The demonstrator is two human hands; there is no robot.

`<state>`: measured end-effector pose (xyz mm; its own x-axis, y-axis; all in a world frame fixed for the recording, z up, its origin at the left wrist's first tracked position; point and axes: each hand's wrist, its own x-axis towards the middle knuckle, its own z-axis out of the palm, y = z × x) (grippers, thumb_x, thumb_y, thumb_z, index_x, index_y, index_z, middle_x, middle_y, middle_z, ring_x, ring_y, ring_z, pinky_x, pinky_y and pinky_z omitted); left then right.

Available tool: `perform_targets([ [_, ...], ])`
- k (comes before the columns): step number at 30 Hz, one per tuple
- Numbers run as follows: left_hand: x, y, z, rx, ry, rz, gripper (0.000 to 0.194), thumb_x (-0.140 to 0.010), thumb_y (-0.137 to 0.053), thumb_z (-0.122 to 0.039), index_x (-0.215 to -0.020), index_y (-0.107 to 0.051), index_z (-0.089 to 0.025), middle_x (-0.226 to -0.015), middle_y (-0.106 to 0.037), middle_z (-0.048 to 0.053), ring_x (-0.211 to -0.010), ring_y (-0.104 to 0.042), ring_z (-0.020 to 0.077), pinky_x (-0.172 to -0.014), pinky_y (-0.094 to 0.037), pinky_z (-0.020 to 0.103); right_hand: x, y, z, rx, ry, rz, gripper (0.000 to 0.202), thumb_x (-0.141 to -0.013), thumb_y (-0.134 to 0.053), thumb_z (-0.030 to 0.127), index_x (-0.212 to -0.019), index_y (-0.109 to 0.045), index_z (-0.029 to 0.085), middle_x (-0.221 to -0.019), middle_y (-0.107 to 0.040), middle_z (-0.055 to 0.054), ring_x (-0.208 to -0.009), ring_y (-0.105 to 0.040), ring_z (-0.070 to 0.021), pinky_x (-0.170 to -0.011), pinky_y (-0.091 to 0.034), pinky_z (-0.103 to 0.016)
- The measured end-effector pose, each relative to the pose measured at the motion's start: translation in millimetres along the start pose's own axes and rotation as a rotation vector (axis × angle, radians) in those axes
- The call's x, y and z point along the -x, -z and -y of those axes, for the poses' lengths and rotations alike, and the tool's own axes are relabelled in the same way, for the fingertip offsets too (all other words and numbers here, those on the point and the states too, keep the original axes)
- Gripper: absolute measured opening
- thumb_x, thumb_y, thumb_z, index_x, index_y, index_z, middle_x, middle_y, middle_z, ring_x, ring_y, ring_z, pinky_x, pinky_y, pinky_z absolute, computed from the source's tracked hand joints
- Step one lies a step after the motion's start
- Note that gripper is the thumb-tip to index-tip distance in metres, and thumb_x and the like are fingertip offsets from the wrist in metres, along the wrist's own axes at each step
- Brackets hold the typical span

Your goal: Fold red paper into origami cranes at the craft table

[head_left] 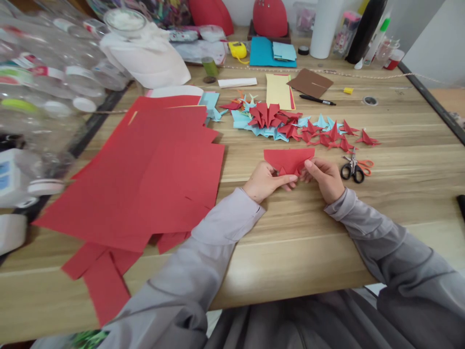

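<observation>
A partly folded piece of red paper point(288, 159) is held between my two hands, above the front middle of the table. My left hand point(268, 182) pinches its lower left part, thumb lying along the near edge. Gripping the lower right corner is my right hand point(324, 177), with thumb and fingers closed on it. Small pointed folds show along the paper's near edge. Just beyond it lies a cluster of folded red paper pieces point(267, 115) and light blue ones point(247, 121). Scissors point(352, 170) with black handles rest right of my right hand, beside an orange-handled pair point(366, 165).
Large red paper sheets point(156, 169) cover the table's left side, with red strips point(105, 281) near the front edge. Plastic bottles point(54, 82) crowd the far left. Yellow paper point(278, 91), brown paper point(311, 83), a black pen point(317, 100) and a tape measure point(238, 50) lie farther back.
</observation>
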<state>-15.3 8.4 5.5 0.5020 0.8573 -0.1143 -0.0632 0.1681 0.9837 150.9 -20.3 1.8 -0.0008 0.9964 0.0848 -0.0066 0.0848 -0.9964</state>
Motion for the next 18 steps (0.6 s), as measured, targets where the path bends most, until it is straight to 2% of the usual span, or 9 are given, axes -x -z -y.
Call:
perform_targets([
  [5,-0.5,-2.3,1.6,-0.001,-0.016,-0.028,0.033,-0.056,-0.081,-0.035,-0.067,-0.065,-0.008,-0.06,-0.067,0.005,-0.053,-0.062,0.0125,-0.05,-0.054,0.024,0.3,-3.7,-1.2,-0.021,0.003,0.061,0.039,-0.061,-0.077,0.052,-0.063,-0.059,0.017,-0.059,-0.063,0.001,-0.055,-0.058,-0.01,-0.055,-0.047,-0.024],
  [8,-0.7,-3.9,2.3,-0.035,-0.004,-0.045,0.032,-0.057,-0.081,-0.034,-0.065,-0.064,-0.008,-0.057,-0.066,0.004,-0.051,-0.061,0.0122,-0.049,-0.053,0.024,0.1,-5.1,-3.8,-0.013,0.007,0.051,0.04,-0.054,-0.082,0.047,-0.062,-0.057,0.018,-0.059,-0.064,0.001,-0.056,-0.059,-0.0117,-0.056,-0.049,-0.026],
  [14,-1.2,-5.0,3.1,-0.054,0.028,-0.061,0.023,-0.061,-0.078,-0.026,-0.067,-0.065,-0.008,-0.057,-0.066,0.004,-0.051,-0.062,0.0119,-0.049,-0.053,0.023,0.0,-2.8,-6.5,0.008,-0.007,0.03,0.036,-0.057,-0.081,0.046,-0.062,-0.06,0.017,-0.061,-0.065,-0.001,-0.056,-0.06,-0.0126,-0.058,-0.05,-0.028],
  [18,-1.3,-5.0,2.2,-0.075,0.042,-0.035,0.017,-0.064,-0.075,-0.022,-0.066,-0.066,-0.008,-0.06,-0.067,0.005,-0.053,-0.063,0.012,-0.05,-0.053,0.022,-0.9,-0.8,-7.7,0.024,0.007,0.001,0.035,-0.058,-0.081,0.046,-0.062,-0.061,0.016,-0.057,-0.063,0.0,-0.053,-0.057,-0.0108,-0.053,-0.047,-0.025],
])
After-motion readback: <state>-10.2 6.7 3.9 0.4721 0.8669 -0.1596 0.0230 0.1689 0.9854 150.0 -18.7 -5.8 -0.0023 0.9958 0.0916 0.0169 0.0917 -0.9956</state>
